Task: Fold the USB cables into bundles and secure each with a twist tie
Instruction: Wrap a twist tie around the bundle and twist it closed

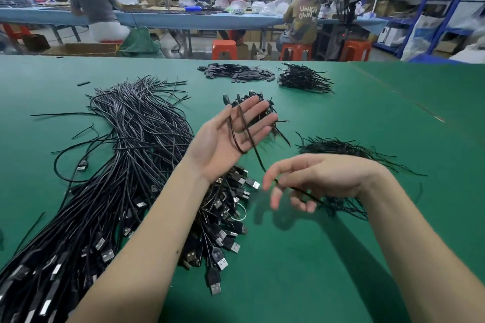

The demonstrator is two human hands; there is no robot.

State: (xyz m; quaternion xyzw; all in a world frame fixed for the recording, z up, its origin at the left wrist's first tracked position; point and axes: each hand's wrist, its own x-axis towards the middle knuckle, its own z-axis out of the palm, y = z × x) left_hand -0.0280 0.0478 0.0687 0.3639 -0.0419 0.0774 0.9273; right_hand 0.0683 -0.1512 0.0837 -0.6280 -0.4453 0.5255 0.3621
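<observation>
My left hand [231,136] is raised palm up with straight fingers, and a black USB cable [240,136] is looped across its palm and fingers. The cable runs down to my right hand [312,181], which pinches it between thumb and fingers. A big heap of loose black USB cables [123,165] covers the left of the green table [328,257], plugs toward me. Black twist ties [341,148] lie in a pile just behind my right hand. A few tied bundles [262,102] lie behind my left hand's fingers.
At the far edge lie a pile of small flat black pieces [236,73] and another pile of thin black ties [304,78]. Beyond the table, people sit on orange stools at a blue bench. Blue shelving stands at the right.
</observation>
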